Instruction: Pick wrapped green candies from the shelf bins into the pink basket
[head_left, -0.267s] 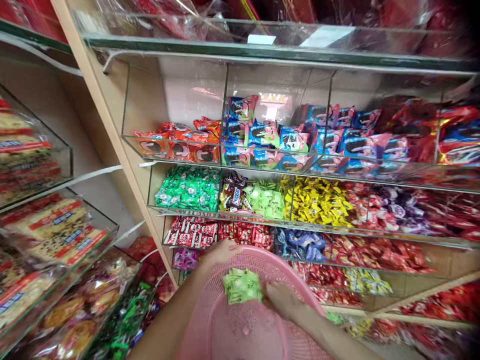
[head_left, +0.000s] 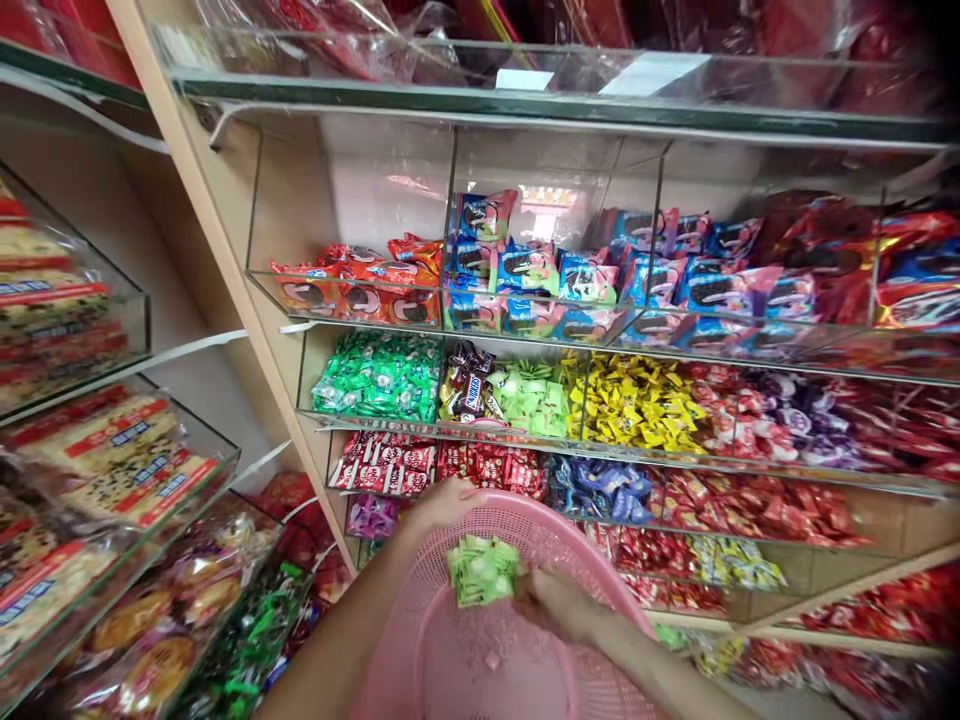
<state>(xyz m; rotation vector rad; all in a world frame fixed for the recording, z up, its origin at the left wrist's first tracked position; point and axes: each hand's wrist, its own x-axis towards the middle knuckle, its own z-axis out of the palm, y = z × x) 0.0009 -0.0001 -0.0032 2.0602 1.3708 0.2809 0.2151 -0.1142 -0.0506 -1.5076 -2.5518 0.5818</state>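
My left hand [head_left: 448,503] is closed over the far left rim of a pink plastic basket [head_left: 600,560] with mesh walls. Inside it, against the far wall, is a clump of small light green candy packets [head_left: 480,571]. My right hand [head_left: 559,600] reaches into the basket from the right, its fingers curled in at the right edge of these packets; the fingertips are partly hidden. Similar light green packets [head_left: 531,400] lie in a shelf compartment above the basket, next to dark Snickers bars [head_left: 472,392].
Clear shelf bins hold green-wrapped candies [head_left: 379,378], yellow-wrapped candies [head_left: 637,403], blue-wrapped candies [head_left: 600,488] and blue snack packs [head_left: 525,268]. A wooden upright [head_left: 217,240] and glass shelves with bagged pastries [head_left: 127,450] stand on the left. Glass shelf edges [head_left: 525,100] jut out above.
My right hand has shifted slightly left, against the green packets, and their clump sits a little differently. My left hand stays on the rim.
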